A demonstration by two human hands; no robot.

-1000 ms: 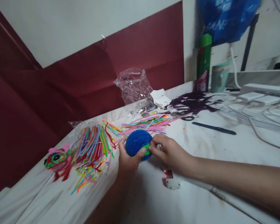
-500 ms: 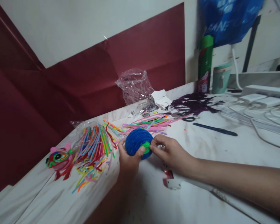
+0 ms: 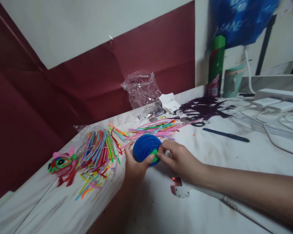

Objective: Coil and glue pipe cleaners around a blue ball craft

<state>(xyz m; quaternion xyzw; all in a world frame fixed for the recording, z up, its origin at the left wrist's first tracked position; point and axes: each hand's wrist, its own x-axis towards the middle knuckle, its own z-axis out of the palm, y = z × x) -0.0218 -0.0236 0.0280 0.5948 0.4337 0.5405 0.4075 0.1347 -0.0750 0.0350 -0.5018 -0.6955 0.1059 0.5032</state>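
Note:
A blue ball (image 3: 145, 146) wound from fuzzy pipe cleaners sits in my left hand (image 3: 134, 165), whose fingers and thumb curl round its lower side. A green strip (image 3: 154, 152) lies on the ball's right edge. There my right hand (image 3: 178, 159) pinches the green strip with fingertips pressed together. Both hands hover just above the white table (image 3: 210, 152) near its left edge. Behind the ball lies a spread of coloured pipe cleaners (image 3: 100, 149), partly in a clear bag.
A finished pink, red and green pipe-cleaner figure (image 3: 61, 164) lies far left. A white tool with a red light (image 3: 178, 187) rests under my right wrist. A blue pen (image 3: 226, 134), purple strands (image 3: 202, 107), a crumpled clear bag (image 3: 141, 87), a green can (image 3: 216, 65), a cup (image 3: 231, 81) and white cables (image 3: 278, 120) stand behind.
The hands and ball have stayed almost in place; the view has shifted slightly. The right fingers keep pinching the green strip at the ball's edge.

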